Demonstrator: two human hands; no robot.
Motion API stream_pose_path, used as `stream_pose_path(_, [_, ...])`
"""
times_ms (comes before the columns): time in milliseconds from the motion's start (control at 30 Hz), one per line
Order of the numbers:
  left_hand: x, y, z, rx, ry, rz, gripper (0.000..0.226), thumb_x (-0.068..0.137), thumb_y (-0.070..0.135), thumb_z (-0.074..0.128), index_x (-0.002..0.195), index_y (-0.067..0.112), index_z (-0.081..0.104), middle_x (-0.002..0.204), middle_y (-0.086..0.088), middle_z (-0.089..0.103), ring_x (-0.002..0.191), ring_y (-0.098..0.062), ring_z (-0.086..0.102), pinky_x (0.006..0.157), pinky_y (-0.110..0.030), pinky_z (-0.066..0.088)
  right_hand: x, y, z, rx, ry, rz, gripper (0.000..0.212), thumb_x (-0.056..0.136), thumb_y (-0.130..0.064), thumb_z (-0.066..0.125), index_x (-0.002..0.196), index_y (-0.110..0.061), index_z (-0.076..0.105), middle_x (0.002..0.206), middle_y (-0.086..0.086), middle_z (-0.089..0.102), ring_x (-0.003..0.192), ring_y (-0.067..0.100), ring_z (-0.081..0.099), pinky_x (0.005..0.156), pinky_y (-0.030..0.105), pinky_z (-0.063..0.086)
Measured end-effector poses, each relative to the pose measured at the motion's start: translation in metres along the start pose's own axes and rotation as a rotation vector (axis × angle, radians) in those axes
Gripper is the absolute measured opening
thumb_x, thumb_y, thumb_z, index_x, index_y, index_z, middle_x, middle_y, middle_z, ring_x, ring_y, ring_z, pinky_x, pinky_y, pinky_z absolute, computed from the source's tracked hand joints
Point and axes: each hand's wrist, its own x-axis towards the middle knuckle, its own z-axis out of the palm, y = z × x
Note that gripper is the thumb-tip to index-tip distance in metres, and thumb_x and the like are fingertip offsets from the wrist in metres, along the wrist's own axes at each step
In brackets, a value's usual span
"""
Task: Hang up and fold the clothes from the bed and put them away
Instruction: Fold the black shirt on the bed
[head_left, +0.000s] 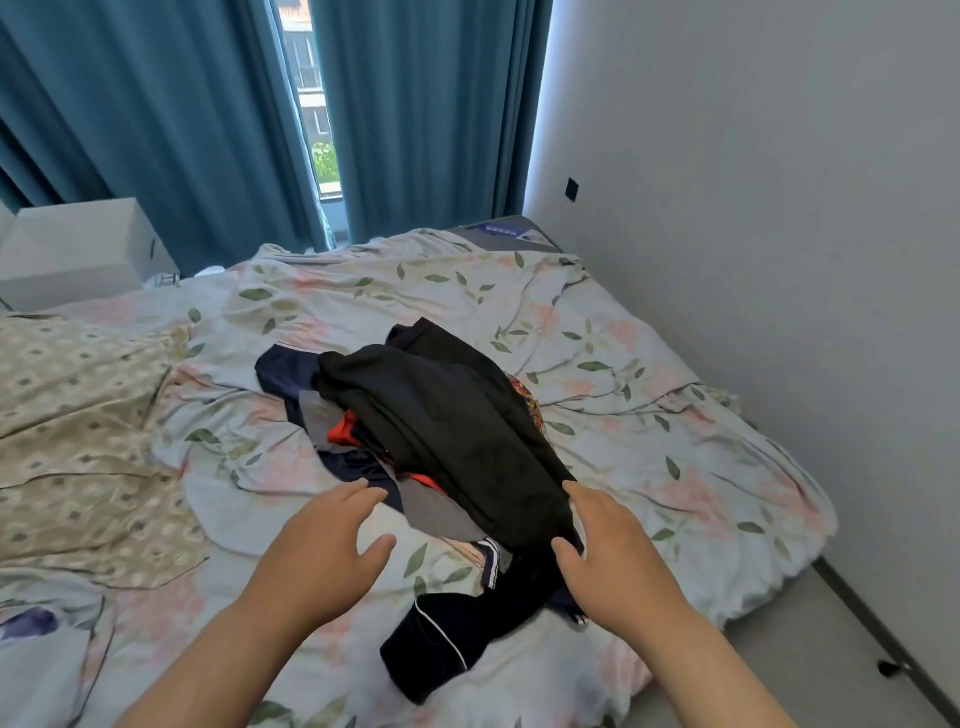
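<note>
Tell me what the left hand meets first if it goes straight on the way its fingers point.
Probably the grey garment, just ahead of the left hand; the black garment lies behind it. The hand's height above the bed is unclear.

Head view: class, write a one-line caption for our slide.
Left hand hovers open beside a pile of clothes on the bed; right hand touches the black garment on top.

A bed (649, 374) with floral cover carries a clothes pile (447, 431) and beige pillow (78, 415).
</note>
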Motion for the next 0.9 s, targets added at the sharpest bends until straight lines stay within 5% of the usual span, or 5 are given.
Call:
stream_pose_path(633, [0.129,0.021,0.184,-0.29,-0.25,0.002,0.052,0.092,0.038,0.06,0.142,0.027,0.049,0.146,0.01,0.048,0.131,-0.01,0.046,0.101,-0.024,0.037,0.069,0.115,0.126,0.147,-0.141,0.248,0.06,0.1,-0.033,0.053,0.155,-0.026,0.03,0.157,-0.008,0.035,0.143,0.011,0.032,0.113,0.023,0.028])
stream_pose_path(900, [0.222,0.006,0.304,-0.592,-0.259,-0.312,0.044,0.1,0.02,0.047,0.143,0.018,0.049,0.145,0.002,0.051,0.127,-0.013,0.049,0.099,-0.023,0.036,0.177,0.182,0.22,0.118,-0.206,0.203,0.072,0.09,-0.041,0.067,0.152,-0.026,0.033,0.156,-0.006,0.035,0.144,0.014,0.032,0.115,0.029,0.031])
